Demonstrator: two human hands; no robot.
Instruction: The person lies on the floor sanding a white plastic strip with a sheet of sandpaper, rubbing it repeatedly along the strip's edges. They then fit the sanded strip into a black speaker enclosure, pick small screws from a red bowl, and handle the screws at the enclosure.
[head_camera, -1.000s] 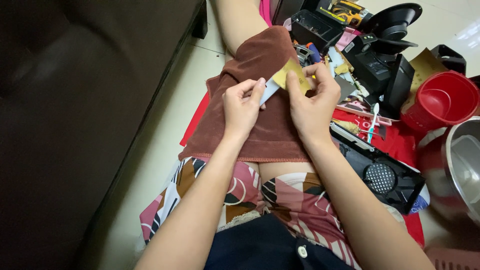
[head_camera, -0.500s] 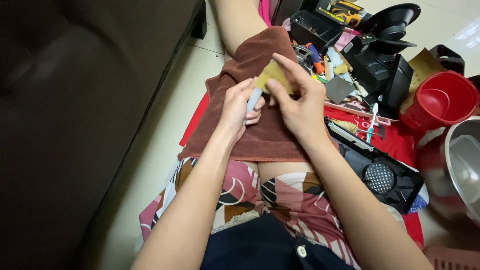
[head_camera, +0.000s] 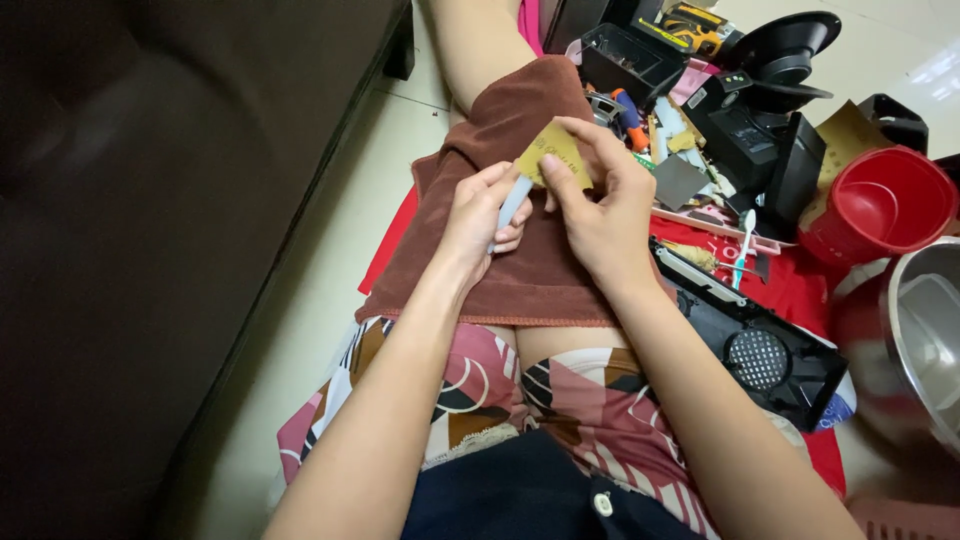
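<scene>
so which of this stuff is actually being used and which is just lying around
In use: left hand gripping a slim grey piece; right hand pinching a tan sandpaper sheet; brown towel under both.

Lying about: red bucket, steel bowl, black grille panel, black fan parts.

Hands (head_camera: 545, 215) on towel (head_camera: 520, 270), perhaps touching

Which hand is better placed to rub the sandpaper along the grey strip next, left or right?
Right, probably. The right hand already pinches the yellow sandpaper piece over the upper end of the grey strip. The left hand has its grip around the strip above the brown towel, steadying it.
</scene>
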